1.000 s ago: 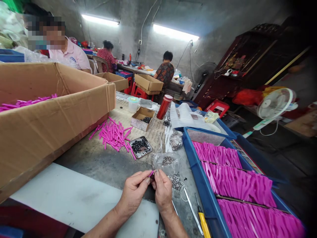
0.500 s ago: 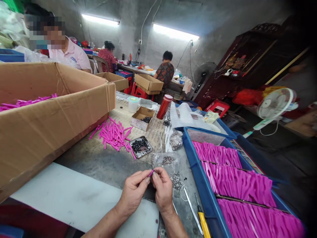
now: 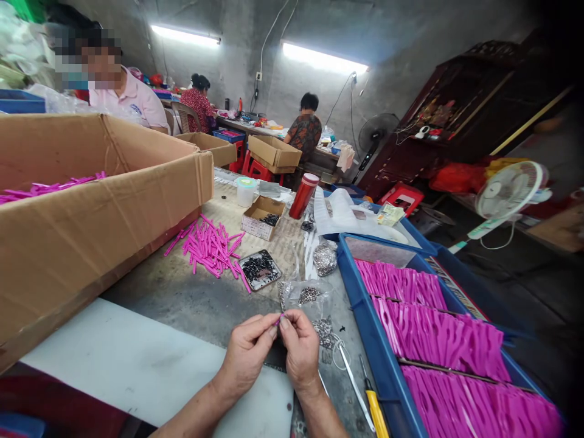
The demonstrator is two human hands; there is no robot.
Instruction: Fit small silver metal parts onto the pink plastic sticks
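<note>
Small magenta piece, single, slim. Lies in lower middle of frame, a touch left of centre. Pinched at fingertips, left grip on its left side, right grip on its right, tips nearly meeting over it. Only short sliver shows, tilted, right end higher than left. Rest covered by fingers; full length and shape of ends cannot be told. Surface detail too small to read.

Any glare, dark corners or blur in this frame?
Head view: tube lights glare white; the upper right corner falls to black; pink strips blur toward the lower right edge; the pink piece between left hand and right hand is mostly hidden.
</note>
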